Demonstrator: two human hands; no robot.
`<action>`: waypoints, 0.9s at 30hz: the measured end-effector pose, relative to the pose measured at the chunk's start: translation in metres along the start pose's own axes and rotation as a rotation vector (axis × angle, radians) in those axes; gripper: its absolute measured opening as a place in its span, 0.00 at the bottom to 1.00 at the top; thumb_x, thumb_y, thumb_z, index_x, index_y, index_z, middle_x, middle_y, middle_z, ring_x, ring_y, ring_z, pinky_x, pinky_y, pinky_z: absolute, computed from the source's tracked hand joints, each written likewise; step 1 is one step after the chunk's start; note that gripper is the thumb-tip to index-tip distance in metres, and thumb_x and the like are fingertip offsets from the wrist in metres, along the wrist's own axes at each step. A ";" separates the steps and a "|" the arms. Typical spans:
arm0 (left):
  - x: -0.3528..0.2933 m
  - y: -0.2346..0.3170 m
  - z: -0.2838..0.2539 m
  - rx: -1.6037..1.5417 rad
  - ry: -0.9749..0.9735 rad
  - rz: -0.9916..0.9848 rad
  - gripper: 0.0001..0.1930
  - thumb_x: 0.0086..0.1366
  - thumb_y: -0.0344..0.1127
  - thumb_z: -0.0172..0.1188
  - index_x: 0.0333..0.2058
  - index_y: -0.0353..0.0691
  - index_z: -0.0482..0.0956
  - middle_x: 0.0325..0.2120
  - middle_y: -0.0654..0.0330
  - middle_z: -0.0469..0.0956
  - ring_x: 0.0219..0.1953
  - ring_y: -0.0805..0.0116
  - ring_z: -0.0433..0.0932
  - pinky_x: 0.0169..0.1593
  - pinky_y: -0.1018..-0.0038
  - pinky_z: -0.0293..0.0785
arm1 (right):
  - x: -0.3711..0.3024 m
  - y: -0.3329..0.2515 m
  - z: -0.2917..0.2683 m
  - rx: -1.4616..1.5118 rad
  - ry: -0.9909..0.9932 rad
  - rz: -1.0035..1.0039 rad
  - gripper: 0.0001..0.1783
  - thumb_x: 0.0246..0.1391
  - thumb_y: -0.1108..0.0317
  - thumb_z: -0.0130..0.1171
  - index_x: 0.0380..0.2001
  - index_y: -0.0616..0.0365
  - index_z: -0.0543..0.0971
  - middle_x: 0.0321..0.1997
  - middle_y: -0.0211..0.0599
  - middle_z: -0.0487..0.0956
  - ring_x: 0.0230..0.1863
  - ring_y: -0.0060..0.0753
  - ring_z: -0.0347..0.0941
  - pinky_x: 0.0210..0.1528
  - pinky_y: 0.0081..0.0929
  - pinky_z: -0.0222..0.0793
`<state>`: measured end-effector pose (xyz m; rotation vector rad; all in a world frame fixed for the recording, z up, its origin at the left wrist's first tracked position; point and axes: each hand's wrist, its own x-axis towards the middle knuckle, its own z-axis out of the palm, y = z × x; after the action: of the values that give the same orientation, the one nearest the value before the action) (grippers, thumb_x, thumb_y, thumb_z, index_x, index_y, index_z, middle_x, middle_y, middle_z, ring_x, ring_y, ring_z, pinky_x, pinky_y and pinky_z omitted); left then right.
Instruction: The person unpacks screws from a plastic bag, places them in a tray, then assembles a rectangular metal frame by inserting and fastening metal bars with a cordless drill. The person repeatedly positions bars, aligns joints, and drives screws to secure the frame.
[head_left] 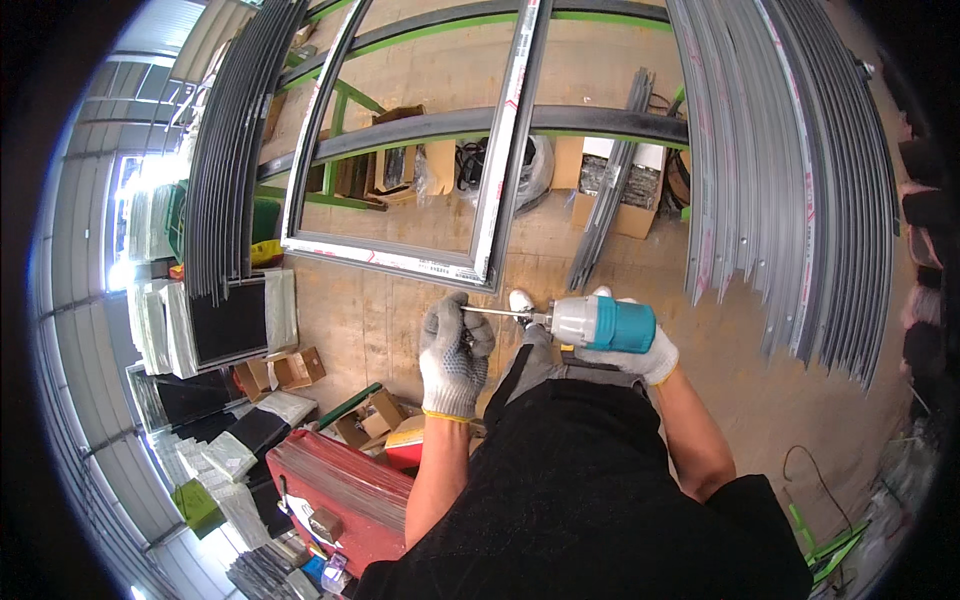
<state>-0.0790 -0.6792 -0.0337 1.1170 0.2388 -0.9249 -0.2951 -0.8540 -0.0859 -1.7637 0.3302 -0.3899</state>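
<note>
In my right hand (655, 358), wearing a white glove, is a teal and grey power drill (610, 325) held level in front of my body, pointing left. A long thin metal bit (500, 312) sticks out of its nose. My left hand (452, 358), in a white glove with grey-coated fingers, is closed around the far end of that bit. Its fingers hide the tip, so I cannot tell whether a screw is there too. Just beyond both hands is the near corner of a grey and white window frame (400, 262), apart from the drill.
The frame lies across dark padded bars (420, 130) of a green rack. Long grey profiles (225, 150) are stacked at left, with more profiles (750, 150) at right. Cardboard boxes (632, 215) sit below the rack. A red plastic-wrapped table (335, 475) stands at lower left.
</note>
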 end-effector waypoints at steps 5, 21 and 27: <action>-0.004 -0.014 -0.004 0.092 -0.044 -0.015 0.16 0.79 0.47 0.62 0.53 0.41 0.78 0.31 0.64 0.76 0.28 0.72 0.71 0.29 0.78 0.70 | -0.009 0.014 -0.003 -0.241 0.039 -0.162 0.34 0.53 0.62 0.80 0.64 0.49 0.83 0.66 0.32 0.84 0.63 0.31 0.80 0.65 0.30 0.72; 0.056 -0.025 -0.011 -0.021 0.065 -0.174 0.18 0.79 0.50 0.60 0.44 0.38 0.80 0.31 0.57 0.79 0.30 0.70 0.74 0.29 0.77 0.72 | -0.019 0.086 0.019 0.754 0.172 0.506 0.40 0.50 0.68 0.83 0.66 0.60 0.78 0.59 0.38 0.87 0.57 0.29 0.83 0.61 0.34 0.80; 0.059 -0.029 -0.012 0.047 0.049 -0.134 0.15 0.75 0.45 0.65 0.46 0.37 0.79 0.31 0.55 0.80 0.29 0.67 0.78 0.28 0.77 0.71 | -0.010 0.075 0.013 0.706 0.165 0.417 0.41 0.51 0.67 0.83 0.67 0.61 0.77 0.61 0.38 0.85 0.56 0.27 0.83 0.59 0.33 0.81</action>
<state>-0.0603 -0.7030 -0.0934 1.1784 0.3366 -1.0267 -0.2992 -0.8546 -0.1625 -0.9442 0.5830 -0.2988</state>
